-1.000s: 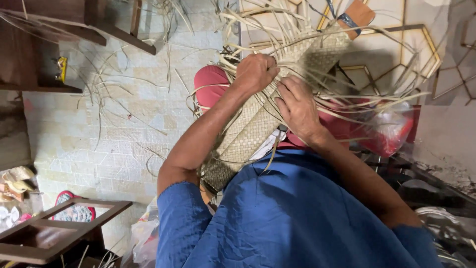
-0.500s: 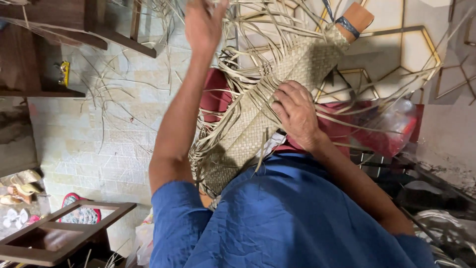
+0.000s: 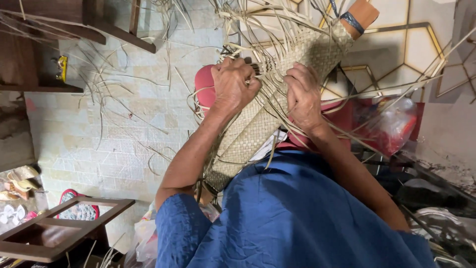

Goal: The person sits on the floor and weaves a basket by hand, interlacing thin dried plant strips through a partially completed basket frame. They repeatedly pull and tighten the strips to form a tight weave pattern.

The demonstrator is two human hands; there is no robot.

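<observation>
While left hand (image 3: pixel 233 84) grips strands, woven mat (image 3: pixel 258 124) pale, strip-shaped.

Crumpled clear-and-red plastic bag (image 3: pixel 391 124) at right; pale plastic bag (image 3: pixel 144 238) low, beside blue sleeve (image 3: pixel 178 233).

what stays out of sight

the left hand (image 3: pixel 233 87) curls over the strands, hiding its fingertips; the woven mat (image 3: pixel 263 119) vanishes under the blue sleeve (image 3: pixel 297 218) at its lower end, loose straw strips (image 3: pixel 258 20) run off the top edge, and the wooden frame (image 3: pixel 54 238) is cropped at the bottom.
</observation>
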